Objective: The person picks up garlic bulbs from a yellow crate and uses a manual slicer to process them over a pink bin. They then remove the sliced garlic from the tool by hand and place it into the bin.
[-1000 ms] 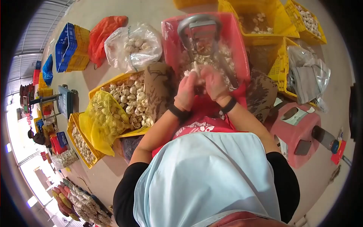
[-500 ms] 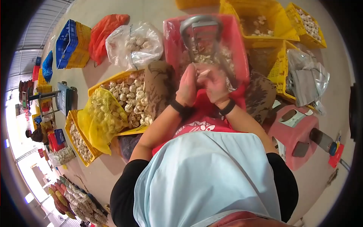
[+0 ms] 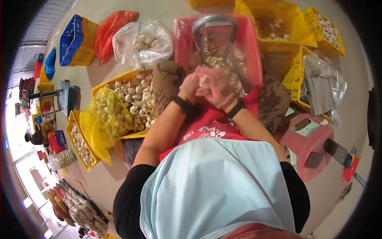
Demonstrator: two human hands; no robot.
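Observation:
My left hand [image 3: 189,84] and my right hand [image 3: 219,88] are closed together over the near edge of a red tub [image 3: 255,59]. A whitish garlic bulb [image 3: 203,82] shows between their fingers, partly covered, gripped from both sides. Just beyond the hands stands a grey metal frame [image 3: 215,18] with a rounded top and a long bar slanting down to the right. Loose garlic pieces and skins [image 3: 238,59] lie in the tub around it. To the left, a yellow crate [image 3: 99,88] holds many whole garlic bulbs [image 3: 137,95].
A yellow mesh bag of garlic [image 3: 105,115] lies over the crate's left side. Behind it stands a clear plastic bag with bulbs [image 3: 144,42]. Yellow crates [image 3: 278,43] stand at the back right, and a pink plastic stool [image 3: 306,139] is at my right.
My hands have turned and drawn closer together, with the right fingers now folded over toward the left. The garlic bulb between them shows more clearly. The view has shifted slightly.

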